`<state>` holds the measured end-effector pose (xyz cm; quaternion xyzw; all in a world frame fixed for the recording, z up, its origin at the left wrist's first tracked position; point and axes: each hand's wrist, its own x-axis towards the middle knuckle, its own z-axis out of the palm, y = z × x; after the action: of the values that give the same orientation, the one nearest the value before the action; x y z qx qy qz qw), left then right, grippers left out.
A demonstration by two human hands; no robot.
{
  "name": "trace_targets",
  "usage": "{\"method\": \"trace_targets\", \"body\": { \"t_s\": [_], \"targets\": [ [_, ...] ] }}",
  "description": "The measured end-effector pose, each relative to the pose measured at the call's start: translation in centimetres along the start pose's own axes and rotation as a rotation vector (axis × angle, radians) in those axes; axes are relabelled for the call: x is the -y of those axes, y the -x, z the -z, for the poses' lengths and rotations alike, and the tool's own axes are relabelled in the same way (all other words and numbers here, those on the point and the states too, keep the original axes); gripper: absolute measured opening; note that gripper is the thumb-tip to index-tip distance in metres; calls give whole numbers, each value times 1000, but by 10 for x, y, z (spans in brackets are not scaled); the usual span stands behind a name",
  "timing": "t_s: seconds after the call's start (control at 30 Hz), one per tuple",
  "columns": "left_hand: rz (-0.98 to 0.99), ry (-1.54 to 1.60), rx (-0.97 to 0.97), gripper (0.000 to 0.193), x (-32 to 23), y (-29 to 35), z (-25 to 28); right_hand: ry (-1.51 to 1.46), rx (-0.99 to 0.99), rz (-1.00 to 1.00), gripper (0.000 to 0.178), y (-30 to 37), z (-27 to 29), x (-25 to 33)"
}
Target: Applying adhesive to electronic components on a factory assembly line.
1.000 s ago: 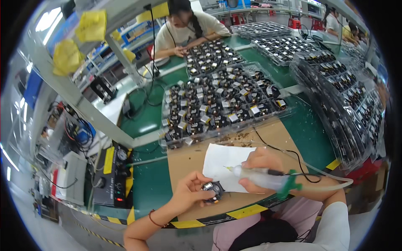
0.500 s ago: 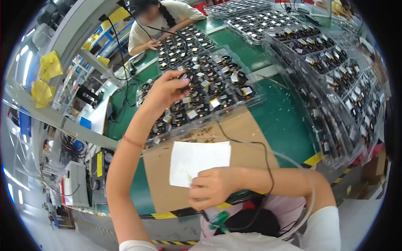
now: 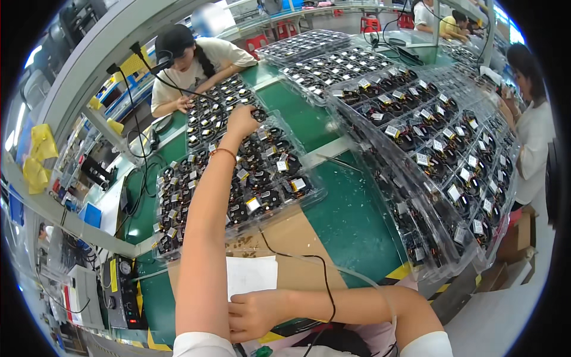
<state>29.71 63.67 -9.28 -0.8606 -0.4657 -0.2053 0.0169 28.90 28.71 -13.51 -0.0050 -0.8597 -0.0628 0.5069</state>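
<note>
My left hand (image 3: 242, 121) reaches over a clear plastic tray (image 3: 318, 195) to its far right part. Its fingers are closed on a small black round electronic part (image 3: 258, 113), which they partly cover. Similar black parts with wires and white-and-yellow squares fill the tray. Close to my body, my right hand (image 3: 256, 314) is curled beside a white paper sheet (image 3: 253, 275). Whatever its fingers hold is hidden behind the hand and my left forearm. The paper lies on a brown cardboard sheet (image 3: 297, 235).
Stacked filled trays (image 3: 410, 202) stand at the right. A co-worker (image 3: 196, 68) leans over another tray at the far left. A black cable (image 3: 321, 262) and a clear tube (image 3: 363, 278) cross my right side. A black box with a gauge (image 3: 126, 291) sits lower left.
My left hand has moved away from me to the tray's far right part. My right hand stays beside the paper; the yellow-green tip seen at its fingers is now hidden. The view has shifted.
</note>
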Motion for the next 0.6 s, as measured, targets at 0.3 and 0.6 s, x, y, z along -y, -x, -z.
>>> {"method": "trace_targets", "body": {
  "t_s": [0.3,0.6],
  "targets": [
    [-55,150,-78,53,8,7,-15,-50,-29,3,19,-1,-9,2],
    [128,-324,91,43,-46,30,-1,-81,123,-38,20,-1,1,3]
  ]
}}
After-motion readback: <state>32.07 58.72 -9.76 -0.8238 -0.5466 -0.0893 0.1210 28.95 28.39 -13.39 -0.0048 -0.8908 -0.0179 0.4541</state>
